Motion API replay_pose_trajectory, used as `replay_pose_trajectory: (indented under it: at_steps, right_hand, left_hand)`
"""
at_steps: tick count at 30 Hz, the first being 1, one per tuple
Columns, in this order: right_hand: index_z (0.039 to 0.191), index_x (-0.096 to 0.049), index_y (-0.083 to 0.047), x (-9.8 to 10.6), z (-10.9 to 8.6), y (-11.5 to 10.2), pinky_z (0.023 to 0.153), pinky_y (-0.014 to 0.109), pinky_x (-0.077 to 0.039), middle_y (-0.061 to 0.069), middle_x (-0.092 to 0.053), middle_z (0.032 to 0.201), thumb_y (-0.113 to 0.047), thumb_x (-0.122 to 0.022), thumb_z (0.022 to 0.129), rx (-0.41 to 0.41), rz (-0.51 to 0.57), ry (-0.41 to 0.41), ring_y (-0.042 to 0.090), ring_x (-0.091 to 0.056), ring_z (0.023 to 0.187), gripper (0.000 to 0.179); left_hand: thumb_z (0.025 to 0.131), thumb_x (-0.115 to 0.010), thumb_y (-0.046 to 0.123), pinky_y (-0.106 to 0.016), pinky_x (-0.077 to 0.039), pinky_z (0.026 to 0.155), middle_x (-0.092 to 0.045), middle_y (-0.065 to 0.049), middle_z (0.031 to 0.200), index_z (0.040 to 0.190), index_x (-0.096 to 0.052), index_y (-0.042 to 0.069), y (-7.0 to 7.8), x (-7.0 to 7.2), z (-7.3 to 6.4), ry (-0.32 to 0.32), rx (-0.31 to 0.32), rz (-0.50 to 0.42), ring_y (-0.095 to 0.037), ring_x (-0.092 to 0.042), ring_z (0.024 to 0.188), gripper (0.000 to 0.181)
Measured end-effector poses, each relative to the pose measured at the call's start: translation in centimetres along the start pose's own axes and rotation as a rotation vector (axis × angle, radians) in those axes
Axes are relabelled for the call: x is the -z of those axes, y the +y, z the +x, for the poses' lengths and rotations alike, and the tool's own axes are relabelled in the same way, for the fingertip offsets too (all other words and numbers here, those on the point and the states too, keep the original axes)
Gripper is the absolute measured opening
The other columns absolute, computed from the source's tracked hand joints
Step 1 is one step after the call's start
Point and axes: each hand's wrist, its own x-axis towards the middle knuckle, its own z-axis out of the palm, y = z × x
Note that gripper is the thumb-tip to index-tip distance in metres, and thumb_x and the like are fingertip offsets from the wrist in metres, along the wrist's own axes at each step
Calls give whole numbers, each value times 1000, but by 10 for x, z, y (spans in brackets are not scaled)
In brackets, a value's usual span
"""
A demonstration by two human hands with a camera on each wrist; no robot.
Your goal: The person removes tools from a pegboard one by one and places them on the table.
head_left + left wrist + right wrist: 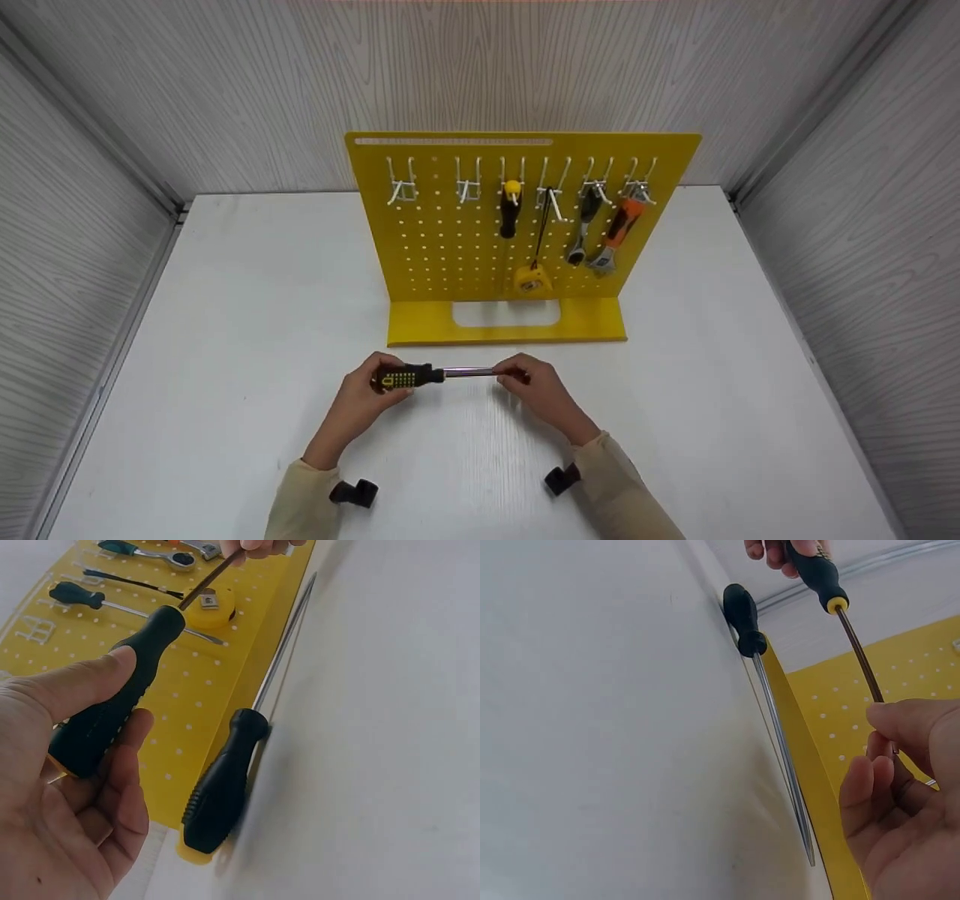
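Screwdriver [409,376] is held crosswise: left hand [358,399] wraps its handle, right hand [546,391] pinches its shaft. Near both hands, another screwdriver [221,799] lies on the worktop [225,337]; beyond them stands a yellow pegboard [450,255].

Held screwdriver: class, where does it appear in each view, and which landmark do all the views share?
Head: held screwdriver below centre, level between left hand and right hand.
Left wrist: upper left, slanting up from the left hand.
Right wrist: upper right, slanting down to the right hand.
Shared landmark: pegboard.
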Motion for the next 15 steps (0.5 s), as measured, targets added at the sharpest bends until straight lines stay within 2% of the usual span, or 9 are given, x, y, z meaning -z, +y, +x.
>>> replay_pose_trajectory:
  at_steps: [5, 8, 15]
  right_hand:
    - [103, -70, -13, -8, 6, 33, 61, 18, -42, 4, -67, 92, -14, -64, 93, 53, -41, -32, 4, -47, 68, 12]
    - [100, -71, -12, -11, 5, 34, 61, 18, -41, 4, -67, 89, -11, -63, 92, 54, -70, -50, 3, -46, 67, 11]
    - [99, -72, -13, -13, 5, 37, 59, 18, -42, 3, -68, 86, -10, -63, 92, 33, -123, -118, 3, -48, 67, 12]
  left_hand:
    - [83, -72, 3, -40, -47, 94, -63, -8, 120, 112, -57, 19, -13, 2, -4, -91, -46, 17, -24, -56, 110, 36]
    - [84, -71, 3, -41, -47, 95, -64, -9, 120, 111, -57, 18, -19, 3, -5, -113, -65, 32, -24, -57, 110, 35]
    - [84, -74, 13, -31, -48, 80, -67, -10, 113, 111, -61, 21, -29, 3, -7, -103, -76, 132, -19, -57, 94, 31]
